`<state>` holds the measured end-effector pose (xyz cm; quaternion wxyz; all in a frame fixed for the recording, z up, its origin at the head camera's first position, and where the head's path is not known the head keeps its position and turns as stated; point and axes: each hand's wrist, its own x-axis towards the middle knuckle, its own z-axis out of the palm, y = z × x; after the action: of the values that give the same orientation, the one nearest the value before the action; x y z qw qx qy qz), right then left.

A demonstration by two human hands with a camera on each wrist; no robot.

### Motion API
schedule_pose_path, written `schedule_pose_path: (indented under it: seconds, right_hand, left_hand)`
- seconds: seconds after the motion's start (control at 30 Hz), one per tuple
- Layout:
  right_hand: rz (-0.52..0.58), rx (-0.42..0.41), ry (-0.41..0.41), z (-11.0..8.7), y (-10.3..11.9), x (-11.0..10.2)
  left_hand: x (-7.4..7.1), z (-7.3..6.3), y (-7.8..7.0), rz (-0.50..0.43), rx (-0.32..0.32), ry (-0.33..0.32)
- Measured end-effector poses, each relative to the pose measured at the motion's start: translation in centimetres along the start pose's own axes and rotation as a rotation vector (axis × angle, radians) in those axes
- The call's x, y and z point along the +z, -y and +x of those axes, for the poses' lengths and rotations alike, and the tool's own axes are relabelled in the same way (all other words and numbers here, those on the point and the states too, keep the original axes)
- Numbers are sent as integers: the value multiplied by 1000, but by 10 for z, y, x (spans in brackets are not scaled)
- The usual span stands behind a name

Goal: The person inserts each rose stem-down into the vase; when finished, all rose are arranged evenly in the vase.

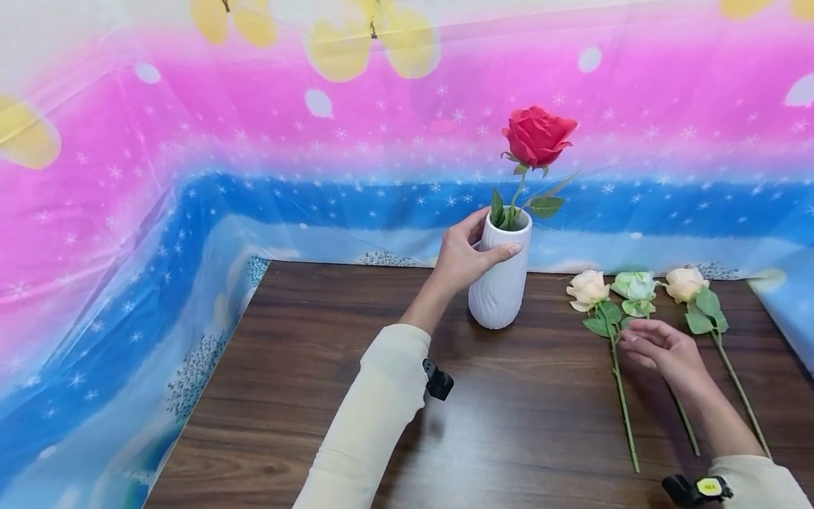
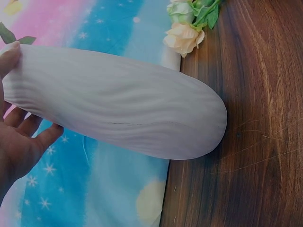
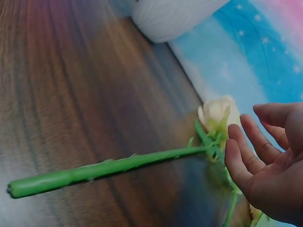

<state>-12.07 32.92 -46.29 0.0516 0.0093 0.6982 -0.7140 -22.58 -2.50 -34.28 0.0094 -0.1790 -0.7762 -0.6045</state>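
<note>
A white vase [image 1: 499, 286] with a wavy ribbed surface is at the back of the table, and a red rose [image 1: 539, 138] with green leaves rises from its mouth. My left hand [image 1: 461, 254] grips the vase near the rim, thumb on the front and fingers behind. Farther right, my right hand [image 1: 668, 357] hovers with loosely bent fingers over the stems and holds nothing. Beneath and around it lie a cream rose [image 1: 588, 288], a pale green and white rose [image 1: 636, 286] and a peach rose [image 1: 685, 284]. The hand partly hides the green rose's stem.
The dark wooden table [image 1: 305, 396] meets a colourful cloth backdrop [image 1: 356, 205] at its back and left edges. The loose stems point towards the front of the table. Black wrist cameras [image 1: 439, 379] are strapped over the sleeves.
</note>
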Motion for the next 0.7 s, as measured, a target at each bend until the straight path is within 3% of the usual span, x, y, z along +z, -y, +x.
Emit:
schedule_pose_path:
  seconds: [0.23,0.57,0.7]
  right_hand:
    - [-89,60,-35,2,-21,0]
    - [-434,95,-142,5,-32,9]
    - [-513,102,-151,7,-32,11]
  left_hand:
    - [0,0,2,3,6,3]
    - [1,0,2,4,-2,0]
    - [1,1,1,1,-1,-12]
